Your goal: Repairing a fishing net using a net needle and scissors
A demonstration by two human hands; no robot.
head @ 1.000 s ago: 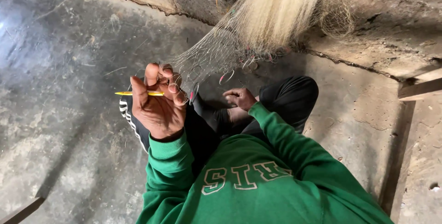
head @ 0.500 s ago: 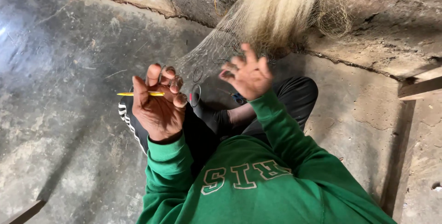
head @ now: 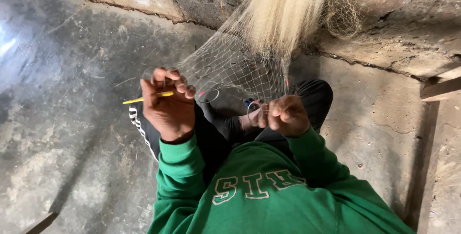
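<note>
Grey concrete floor (head: 62, 133) lies under a seated person in a green sweatshirt (head: 269, 200). Left hand (head: 168, 104) pinches a thin yellow netting needle (head: 144, 98); right hand (head: 285, 115) is curled closed around fine fishing net (head: 235, 66), which stretches up toward the rough wall (head: 394, 27).

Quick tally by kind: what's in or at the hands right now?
Yellow needle-like tool, in left hand: 1
Pale mesh net, gripped by right hand: 1
Pale fibre bundle above the net: 1
Total: 3
</note>
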